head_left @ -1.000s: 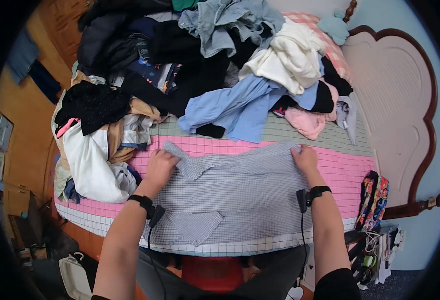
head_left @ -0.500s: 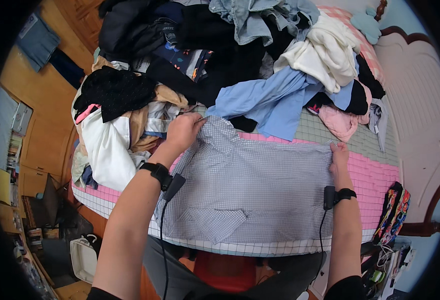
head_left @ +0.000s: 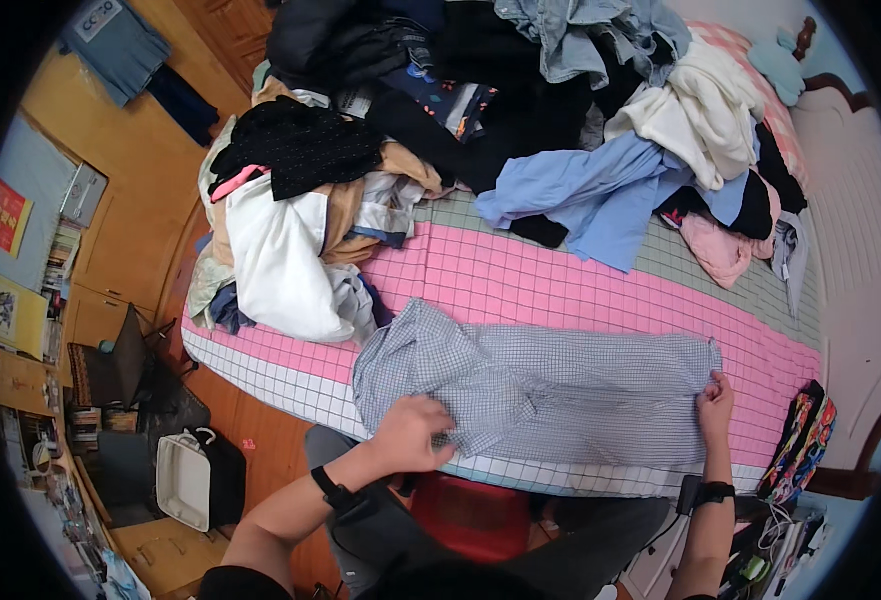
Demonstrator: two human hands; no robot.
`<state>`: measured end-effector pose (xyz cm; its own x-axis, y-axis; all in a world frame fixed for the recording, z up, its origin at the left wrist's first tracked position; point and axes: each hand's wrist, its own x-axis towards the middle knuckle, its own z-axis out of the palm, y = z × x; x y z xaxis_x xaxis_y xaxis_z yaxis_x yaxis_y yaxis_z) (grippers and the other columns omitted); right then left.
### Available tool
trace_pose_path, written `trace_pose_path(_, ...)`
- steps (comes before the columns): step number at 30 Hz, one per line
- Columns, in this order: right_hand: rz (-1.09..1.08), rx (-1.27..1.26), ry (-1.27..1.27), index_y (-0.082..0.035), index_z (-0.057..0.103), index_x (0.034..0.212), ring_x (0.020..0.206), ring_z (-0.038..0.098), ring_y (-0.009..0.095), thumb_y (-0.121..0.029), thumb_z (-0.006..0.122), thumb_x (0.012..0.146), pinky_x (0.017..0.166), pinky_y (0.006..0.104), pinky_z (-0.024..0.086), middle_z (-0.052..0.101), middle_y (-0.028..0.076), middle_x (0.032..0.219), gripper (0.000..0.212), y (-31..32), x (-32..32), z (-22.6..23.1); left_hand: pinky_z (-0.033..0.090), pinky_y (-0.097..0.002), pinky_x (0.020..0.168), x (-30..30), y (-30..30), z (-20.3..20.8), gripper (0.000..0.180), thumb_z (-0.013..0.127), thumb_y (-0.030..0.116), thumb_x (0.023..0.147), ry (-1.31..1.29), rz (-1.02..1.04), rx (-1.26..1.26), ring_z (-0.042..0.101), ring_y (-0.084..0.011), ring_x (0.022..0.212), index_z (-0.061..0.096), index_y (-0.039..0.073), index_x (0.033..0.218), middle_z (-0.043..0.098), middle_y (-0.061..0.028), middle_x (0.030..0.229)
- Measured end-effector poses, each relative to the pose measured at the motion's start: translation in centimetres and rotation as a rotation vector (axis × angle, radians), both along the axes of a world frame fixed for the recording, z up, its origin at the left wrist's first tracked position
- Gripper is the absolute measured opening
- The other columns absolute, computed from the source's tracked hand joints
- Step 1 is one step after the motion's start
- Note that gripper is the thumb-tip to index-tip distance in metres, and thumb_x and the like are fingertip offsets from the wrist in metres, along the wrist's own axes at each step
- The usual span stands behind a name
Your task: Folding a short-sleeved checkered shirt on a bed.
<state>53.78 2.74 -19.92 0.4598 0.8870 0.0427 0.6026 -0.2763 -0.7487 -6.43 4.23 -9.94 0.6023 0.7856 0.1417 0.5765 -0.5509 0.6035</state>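
The checked shirt (head_left: 600, 395), grey-blue and folded into a long shape, lies on the near part of the bed, across the pink and white bands of the bedcover (head_left: 550, 275). The person's left hand (head_left: 415, 435) is at its near left edge, fingers curled — whether they grip the cloth cannot be told. The right hand (head_left: 716, 408) has its fingertips at the shirt's right edge; a pinch there is likewise unclear. Farther left lies a white garment (head_left: 280, 260) — beyond the shirt, a light-blue one (head_left: 585, 190).
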Motion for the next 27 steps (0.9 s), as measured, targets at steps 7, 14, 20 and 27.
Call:
trace_pose_path(7, -0.334, -0.212, 0.339, -0.003, 0.062, 0.074, 0.057, 0.040, 0.010, -0.047, 0.064, 0.092, 0.052, 0.0311, 0.034, 0.047, -0.002, 0.063, 0.047, 4.3, -1.3, 3.3, 0.045, -0.0331, 0.058, -2.3, 8.7, -5.9, 0.053, 0.075, 0.052, 0.085, -0.452, 1.017, -0.458, 0.055, -0.0167, 0.062, 0.057, 0.004, 0.070, 0.059, -0.0053, 0.070)
trace_pose_path(14, -0.212, -0.225, -0.242, 0.002, 0.065, 0.088, 0.071, 0.062, 0.024, -0.025, 0.074, 0.088, 0.066, 0.0404, 0.048, 0.068, 0.011, 0.079, 0.028, 7.7, -3.7, -1.4, 0.044, -0.0287, 0.057, -2.7, 14.0, -11.9, 0.030, 0.060, 0.029, 0.101, -0.597, 1.052, -0.776, 0.057, -0.0096, 0.069, 0.063, 0.001, 0.089, 0.061, -0.0038, 0.079)
trace_pose_path(20, -0.270, -0.095, -0.172, 0.004, 0.063, 0.107, 0.082, 0.064, 0.025, -0.017, 0.068, 0.091, 0.075, 0.0391, 0.049, 0.068, 0.016, 0.091, 0.026, 5.8, -1.5, -2.6, 0.037, -0.0272, 0.052, -0.8, 12.4, -11.2, 0.024, 0.056, 0.022, 0.104, -1.102, 0.965, -0.607, 0.042, -0.0055, 0.062, 0.059, 0.006, 0.087, 0.054, 0.0029, 0.076)
trace_pose_path(27, -0.421, 0.070, -0.155, 0.002, 0.063, 0.108, 0.067, 0.053, 0.014, -0.021, 0.070, 0.092, 0.064, 0.0313, 0.044, 0.059, 0.004, 0.074, 0.029, 4.5, -4.3, -1.1, 0.033, -0.0244, 0.050, 0.0, 10.8, -7.1, 0.030, 0.065, 0.023, 0.099, -0.633, 1.041, -0.440, 0.036, -0.0030, 0.059, 0.056, 0.006, 0.075, 0.047, 0.0050, 0.066)
